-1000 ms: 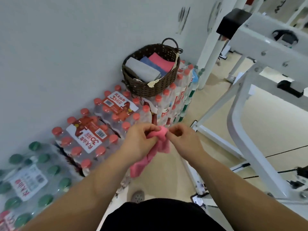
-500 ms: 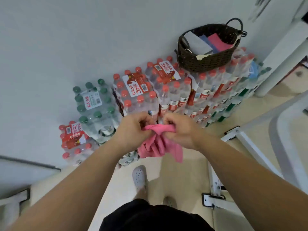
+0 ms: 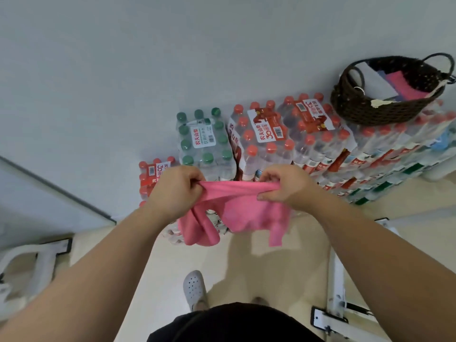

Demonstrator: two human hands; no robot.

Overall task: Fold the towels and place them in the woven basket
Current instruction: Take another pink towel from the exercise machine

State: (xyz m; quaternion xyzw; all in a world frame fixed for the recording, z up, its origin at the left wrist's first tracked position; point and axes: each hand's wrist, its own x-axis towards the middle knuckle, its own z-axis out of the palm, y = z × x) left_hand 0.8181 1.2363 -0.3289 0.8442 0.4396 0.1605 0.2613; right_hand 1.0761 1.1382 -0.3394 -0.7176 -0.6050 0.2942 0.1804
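A pink towel [image 3: 243, 208] hangs in front of me, its top edge stretched between both hands. My left hand [image 3: 176, 191] pinches the left end and my right hand [image 3: 286, 185] pinches the right end; the rest droops in loose folds. The dark woven basket [image 3: 375, 109] stands at the upper right on top of stacked water-bottle packs. Inside it lie a grey towel [image 3: 372, 80], a blue towel [image 3: 388, 80] and a pink towel [image 3: 404, 83], all folded.
Shrink-wrapped packs of water bottles [image 3: 269, 137] with red and green caps line the pale wall behind the towel. A white metal frame foot [image 3: 334, 287] stands on the beige floor at right, another white frame [image 3: 32, 265] at left. My shoe [image 3: 195, 288] is below.
My hands have drawn apart, spreading the bunched pink towel out along its top edge. The view has swung left and down, so the basket now sits at the far upper right.
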